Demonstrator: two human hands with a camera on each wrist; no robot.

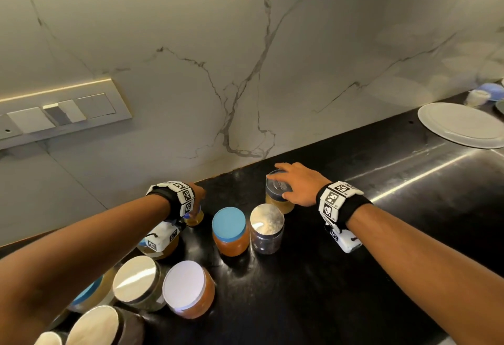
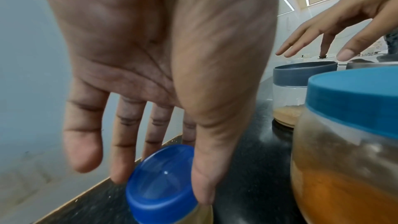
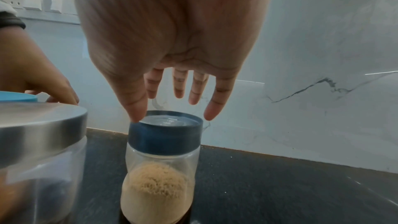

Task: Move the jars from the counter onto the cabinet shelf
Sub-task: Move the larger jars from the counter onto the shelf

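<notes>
While both hands hang over jars at the back edge of the worktop [image 1: 327, 263], both jars stand there unlifted.

Left hand [image 2: 150, 57]: fingers straight, straddling the small blue-lidded jar [image 2: 159, 185], thumb touching its side just under the lid; we see no closed pinch. Right hand [image 3: 172, 40]: spread above the dark-lidded jar [image 3: 163, 151], further right along that edge, thumb tip on the lid rim. We judge both jars light, stiff and smooth-walled, likely slippery. They are better taken round the body beneath the lid than by the lid alone.

Blk counter [image 1: 354, 276] w/ jars [image 1: 230, 231], plate [image 1: 461, 125]
</notes>
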